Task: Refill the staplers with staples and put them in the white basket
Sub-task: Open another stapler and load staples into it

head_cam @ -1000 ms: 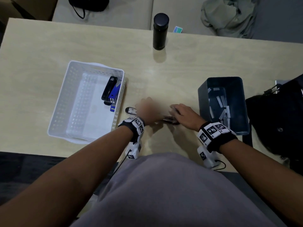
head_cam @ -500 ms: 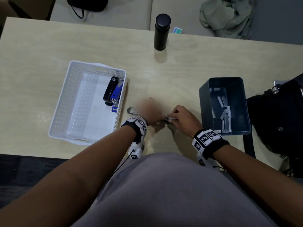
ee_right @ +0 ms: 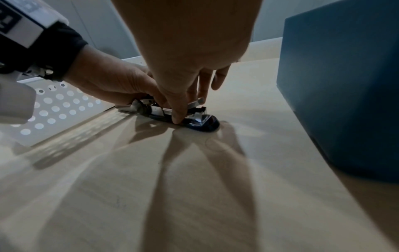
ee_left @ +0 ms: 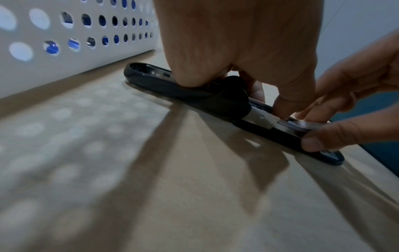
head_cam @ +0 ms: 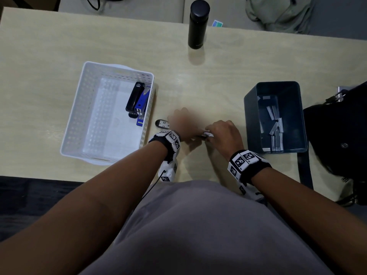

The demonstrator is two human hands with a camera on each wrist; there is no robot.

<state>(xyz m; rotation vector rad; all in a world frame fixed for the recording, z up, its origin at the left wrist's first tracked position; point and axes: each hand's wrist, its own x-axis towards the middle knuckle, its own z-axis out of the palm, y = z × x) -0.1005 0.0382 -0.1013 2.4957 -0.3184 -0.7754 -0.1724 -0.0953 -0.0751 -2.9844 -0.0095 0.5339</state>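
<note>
A person sat at a pale wooden table [head_cam: 59,46], working on a black stapler [ee_left: 194,92] that lay opened flat on the tabletop between the white basket [head_cam: 83,108] and a dark bin [head_cam: 250,108] of staple strips [head_cam: 276,128]. The left hand [head_cam: 183,124] pressed down on the stapler's hinge end, fingers curled over it. The right hand [head_cam: 224,133] pinched at the metal magazine near the front end; whether a strip was between the fingertips could not be told. To do this step well, the left hand would likely need to keep the body from sliding while the strip seats squarely in the channel before the top is closed. Two staplers, one black [head_cam: 135,98] and one blue [head_cam: 142,104], already lay in the basket. Farther back stood a black flask [head_cam: 198,24]; a dark bag [head_cam: 337,135] sat at the right edge.
</note>
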